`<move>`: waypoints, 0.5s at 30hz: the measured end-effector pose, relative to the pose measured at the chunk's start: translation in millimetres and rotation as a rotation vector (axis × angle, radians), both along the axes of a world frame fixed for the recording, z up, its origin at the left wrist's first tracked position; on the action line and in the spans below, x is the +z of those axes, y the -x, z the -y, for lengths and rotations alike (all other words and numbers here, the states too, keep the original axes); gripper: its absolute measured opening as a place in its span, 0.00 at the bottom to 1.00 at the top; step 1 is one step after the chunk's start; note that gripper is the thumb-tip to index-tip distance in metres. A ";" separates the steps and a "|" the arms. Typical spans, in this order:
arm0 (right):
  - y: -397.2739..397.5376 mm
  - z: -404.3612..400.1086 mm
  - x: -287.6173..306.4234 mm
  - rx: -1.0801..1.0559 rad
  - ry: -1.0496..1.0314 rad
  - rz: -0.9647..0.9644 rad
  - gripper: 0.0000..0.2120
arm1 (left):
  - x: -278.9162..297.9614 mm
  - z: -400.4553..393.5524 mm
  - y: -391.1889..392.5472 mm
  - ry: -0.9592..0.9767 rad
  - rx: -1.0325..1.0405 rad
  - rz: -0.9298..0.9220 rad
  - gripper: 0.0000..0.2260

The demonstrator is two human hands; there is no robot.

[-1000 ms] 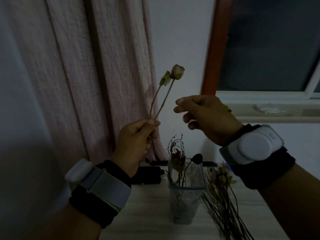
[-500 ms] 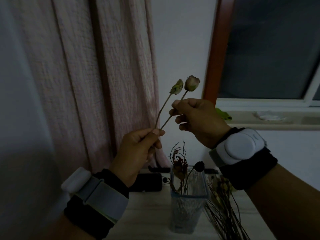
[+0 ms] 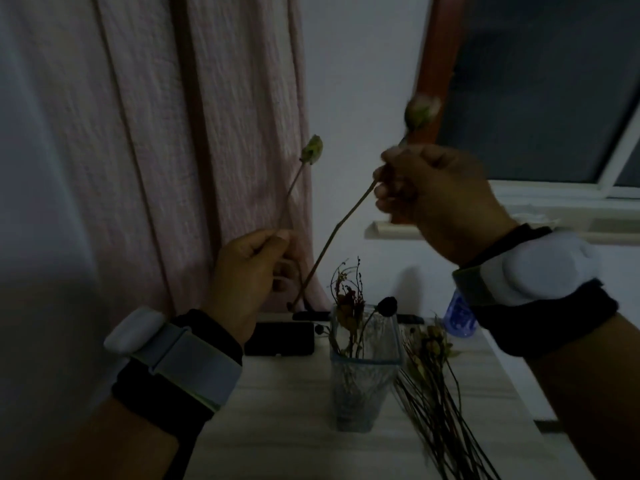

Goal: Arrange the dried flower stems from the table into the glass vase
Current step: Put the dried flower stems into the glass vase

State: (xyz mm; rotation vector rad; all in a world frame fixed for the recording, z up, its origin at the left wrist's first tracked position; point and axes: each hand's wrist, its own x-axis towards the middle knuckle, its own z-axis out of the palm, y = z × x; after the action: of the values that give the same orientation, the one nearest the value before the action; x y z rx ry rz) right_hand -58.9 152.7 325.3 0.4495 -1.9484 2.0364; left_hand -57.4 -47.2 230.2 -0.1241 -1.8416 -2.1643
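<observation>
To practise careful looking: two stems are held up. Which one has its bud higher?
The stem in the right hand: its pinkish bud tops the frame's flowers, above the left hand's stem with the greenish bud.

Clear glossy glass vase (image 3: 363, 368), pale matt wood-grain table (image 3: 277, 427), rough pink cloth curtain (image 3: 173, 133).

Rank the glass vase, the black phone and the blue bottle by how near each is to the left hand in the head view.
From the left hand:
1. Black phone, just below it by the curtain.
2. Glass vase, mid-table to its right.
3. Blue bottle, far right, behind the right wrist.
</observation>
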 end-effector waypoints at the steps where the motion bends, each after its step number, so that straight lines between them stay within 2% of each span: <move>1: -1.2 -5.8 2.8 -0.005 -0.008 -0.022 0.06 | -1.0 0.7 -0.6 -0.008 0.003 0.004 0.09; 8: -21.0 -39.8 21.2 -0.107 -0.104 -0.146 0.07 | -13.6 -2.2 -4.9 -0.037 -0.001 0.045 0.09; 15: -40.8 -56.5 4.9 -0.184 -0.132 -0.111 0.08 | -22.0 -9.3 -12.8 -0.028 -0.013 0.054 0.08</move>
State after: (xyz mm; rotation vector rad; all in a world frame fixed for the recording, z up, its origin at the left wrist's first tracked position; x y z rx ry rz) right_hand -18.1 209.2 330.2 0.3879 -1.9845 1.7416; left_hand -44.6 -37.9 208.1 -0.0720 -1.8432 -2.2228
